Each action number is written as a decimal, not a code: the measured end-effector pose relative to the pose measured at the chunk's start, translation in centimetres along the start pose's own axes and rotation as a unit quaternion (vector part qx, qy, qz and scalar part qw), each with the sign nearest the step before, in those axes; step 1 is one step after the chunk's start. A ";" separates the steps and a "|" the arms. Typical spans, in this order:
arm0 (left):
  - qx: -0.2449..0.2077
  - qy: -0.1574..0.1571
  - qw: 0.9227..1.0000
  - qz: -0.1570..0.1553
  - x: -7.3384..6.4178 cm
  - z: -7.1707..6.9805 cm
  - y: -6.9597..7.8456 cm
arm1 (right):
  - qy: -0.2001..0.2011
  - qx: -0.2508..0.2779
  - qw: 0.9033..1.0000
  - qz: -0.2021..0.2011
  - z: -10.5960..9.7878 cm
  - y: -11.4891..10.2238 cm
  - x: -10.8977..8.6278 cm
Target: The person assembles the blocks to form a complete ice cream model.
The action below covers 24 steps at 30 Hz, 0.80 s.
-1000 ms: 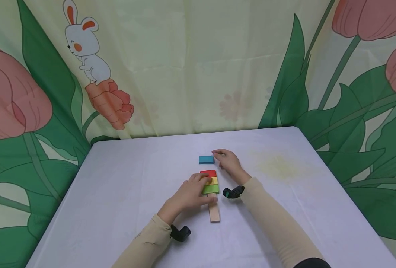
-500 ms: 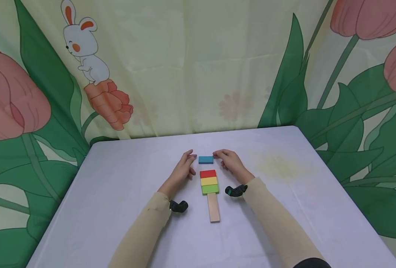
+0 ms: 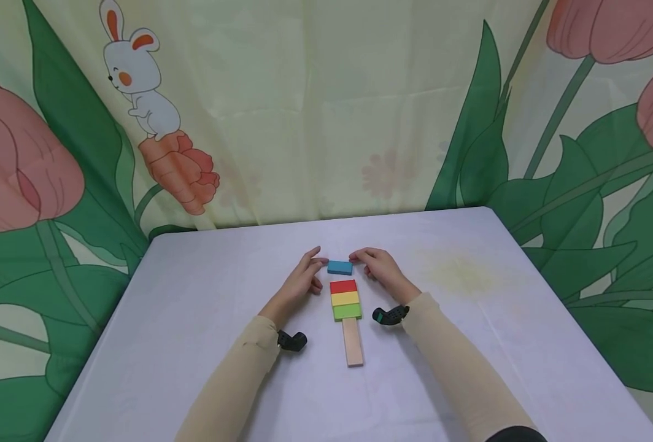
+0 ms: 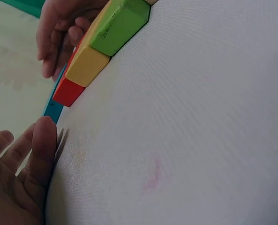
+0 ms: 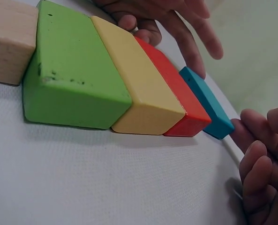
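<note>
A blue wooden block lies on the table between my two hands, slightly slanted. At its left end is my left hand, fingers extended and a fingertip right at the block's edge. My right hand is on the other side, one fingertip at the right end, the other fingers loosely bent, as the right wrist view shows. Just nearer than the blue block, a red block, a yellow block and a green block lie in a touching row. A plain wooden strip extends from the green one.
The table wears a white cloth with a faint yellowish stain at the right. Behind it hangs a curtain printed with a rabbit and tulips. Black wrist cameras sit on both sleeves, close to the row of blocks.
My left hand has left the coloured row and moved forward to the blue block's left end. The blue block has slid slightly toward the red one and tilted a little. The right hand has barely moved.
</note>
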<state>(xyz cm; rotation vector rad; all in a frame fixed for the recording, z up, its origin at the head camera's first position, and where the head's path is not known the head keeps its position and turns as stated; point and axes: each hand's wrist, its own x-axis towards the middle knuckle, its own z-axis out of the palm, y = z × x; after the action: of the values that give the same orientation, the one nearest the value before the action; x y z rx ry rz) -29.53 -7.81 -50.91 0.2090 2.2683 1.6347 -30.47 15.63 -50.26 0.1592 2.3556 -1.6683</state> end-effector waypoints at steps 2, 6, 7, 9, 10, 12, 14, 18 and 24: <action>-0.001 0.000 1.000 0.003 0.0 0.0 -0.1 | -0.003 0.000 1.000 -0.001 0.0 0.0 -0.1; 0.002 -0.004 1.000 0.013 0.0 0.0 -0.2 | -0.012 0.000 1.000 -0.005 0.0 0.1 -0.1; 0.004 -0.006 1.000 0.014 0.0 0.0 -0.2 | -0.014 0.000 1.000 -0.005 0.0 0.1 -0.1; 0.007 -0.010 1.000 0.015 -0.1 0.0 -0.2 | -0.018 0.000 1.000 -0.007 0.0 0.2 -0.1; 0.009 -0.011 1.000 0.013 -0.1 0.0 -0.2 | -0.020 0.002 1.000 -0.009 0.0 0.2 0.0; 0.008 -0.012 1.000 0.012 -0.2 0.0 -0.2 | -0.023 0.006 1.000 -0.016 0.0 0.3 0.0; 0.005 -0.009 1.000 0.012 -0.3 0.0 -0.3 | -0.026 0.012 0.999 -0.022 0.0 0.4 0.1; -0.001 -0.004 1.000 0.019 -0.4 0.0 -0.4 | -0.025 0.017 0.999 -0.030 0.0 0.6 0.1; -0.005 -0.005 1.000 0.027 -0.6 0.0 -0.5 | -0.017 0.011 0.999 -0.029 0.0 0.6 0.0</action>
<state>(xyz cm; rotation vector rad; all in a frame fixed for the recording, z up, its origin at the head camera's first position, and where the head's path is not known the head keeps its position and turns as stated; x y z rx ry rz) -28.95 -8.15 -51.25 0.2779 2.2661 1.6670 -30.36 15.83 -50.84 0.0658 2.3394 -1.7104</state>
